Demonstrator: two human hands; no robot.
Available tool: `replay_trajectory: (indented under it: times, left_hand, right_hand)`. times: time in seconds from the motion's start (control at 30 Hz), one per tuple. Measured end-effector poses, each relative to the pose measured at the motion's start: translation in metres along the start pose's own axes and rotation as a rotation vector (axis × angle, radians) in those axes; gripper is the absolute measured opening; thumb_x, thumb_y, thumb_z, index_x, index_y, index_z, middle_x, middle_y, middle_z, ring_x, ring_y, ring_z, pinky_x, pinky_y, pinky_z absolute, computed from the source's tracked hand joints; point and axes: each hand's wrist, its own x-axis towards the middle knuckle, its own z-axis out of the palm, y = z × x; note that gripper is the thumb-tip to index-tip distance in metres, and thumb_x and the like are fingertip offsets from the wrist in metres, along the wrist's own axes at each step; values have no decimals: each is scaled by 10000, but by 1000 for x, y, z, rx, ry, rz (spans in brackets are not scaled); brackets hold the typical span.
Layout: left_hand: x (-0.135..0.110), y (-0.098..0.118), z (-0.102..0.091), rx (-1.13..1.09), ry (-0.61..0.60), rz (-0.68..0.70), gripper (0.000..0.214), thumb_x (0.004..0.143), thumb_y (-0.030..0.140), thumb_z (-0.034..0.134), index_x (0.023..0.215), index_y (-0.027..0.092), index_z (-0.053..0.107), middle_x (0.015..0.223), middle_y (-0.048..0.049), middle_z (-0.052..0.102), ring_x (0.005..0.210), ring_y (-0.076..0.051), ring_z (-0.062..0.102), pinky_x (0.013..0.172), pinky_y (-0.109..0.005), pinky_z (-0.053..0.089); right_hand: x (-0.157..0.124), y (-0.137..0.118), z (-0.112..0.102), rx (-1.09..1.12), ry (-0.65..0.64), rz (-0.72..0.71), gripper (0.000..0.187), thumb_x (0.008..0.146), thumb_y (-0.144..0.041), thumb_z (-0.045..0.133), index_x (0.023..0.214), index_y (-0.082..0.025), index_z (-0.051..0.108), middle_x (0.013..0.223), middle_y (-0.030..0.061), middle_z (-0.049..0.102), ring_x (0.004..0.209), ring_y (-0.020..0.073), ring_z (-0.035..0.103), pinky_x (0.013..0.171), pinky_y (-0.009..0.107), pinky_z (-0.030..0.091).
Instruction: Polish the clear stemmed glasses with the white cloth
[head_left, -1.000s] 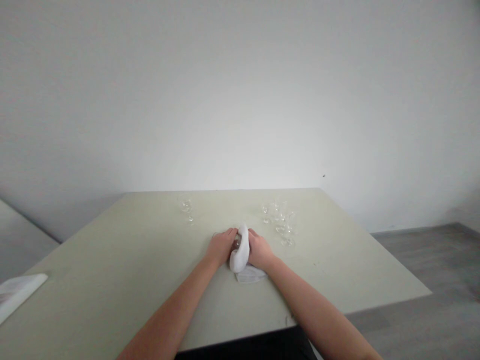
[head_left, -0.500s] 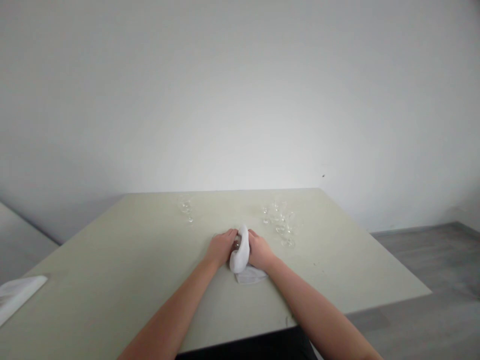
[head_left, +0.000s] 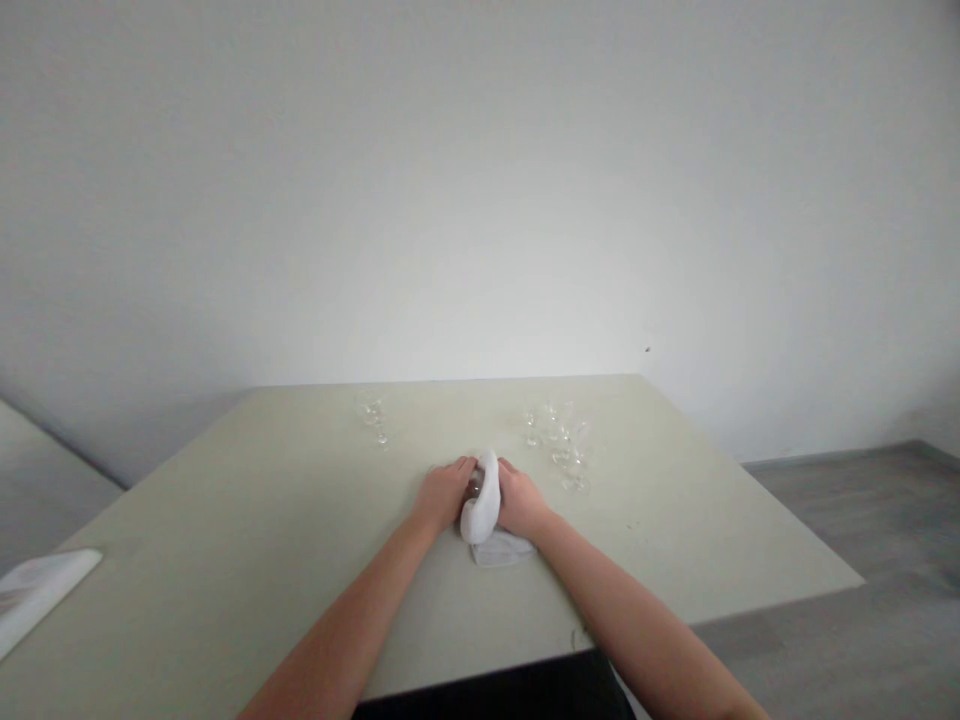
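Note:
Near the middle of the table, my left hand point(head_left: 444, 493) is closed around a clear glass point(head_left: 475, 487), mostly hidden by the fingers and the cloth. Facing it, my right hand point(head_left: 521, 500) grips a white cloth point(head_left: 484, 505) bunched against the glass. A loose flap of the cloth lies on the table below my right hand. Beyond my right hand stands a group of several clear stemmed glasses point(head_left: 559, 435). A smaller group of clear stemmed glasses point(head_left: 373, 412) stands farther back on the left.
The pale table point(head_left: 225, 560) reaches back to a white wall point(head_left: 480, 200). At the left edge lies a white object point(head_left: 49, 595), partly out of view. Grey flooring point(head_left: 847, 510) shows beyond the table's right side.
Both hands keep their hold on the glass and cloth, in almost the same place. The view has shifted very slightly.

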Motion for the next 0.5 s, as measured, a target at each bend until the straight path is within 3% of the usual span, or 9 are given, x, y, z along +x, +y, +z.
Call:
replay_trajectory:
  times: [0.27,0.4,0.5]
  left_hand:
    - [-1,-3,2,20,18,14,238,928,152,407,1139,168,517,1057,-103,644,935,-218,640,772,-311,437]
    - [-5,0,0,-4,37,43,273,947,186,403,1199,231,496,1137,-71,623,982,-189,620,794,-288,436]
    - [-7,4,-3,65,103,103,352,940,154,389,1275,220,473,1184,-101,599,1048,-220,588,861,-330,426]
  right_hand:
    - [3,-2,-1,73,15,20,375,720,-283,685,1070,-193,585,977,75,641,817,209,613,743,316,489]
    - [8,4,1,400,2,122,183,797,-323,621,915,-184,637,852,35,675,813,193,617,767,314,495]
    - [9,7,6,679,-8,272,272,858,-415,551,920,-165,638,825,41,674,784,189,624,755,323,511]
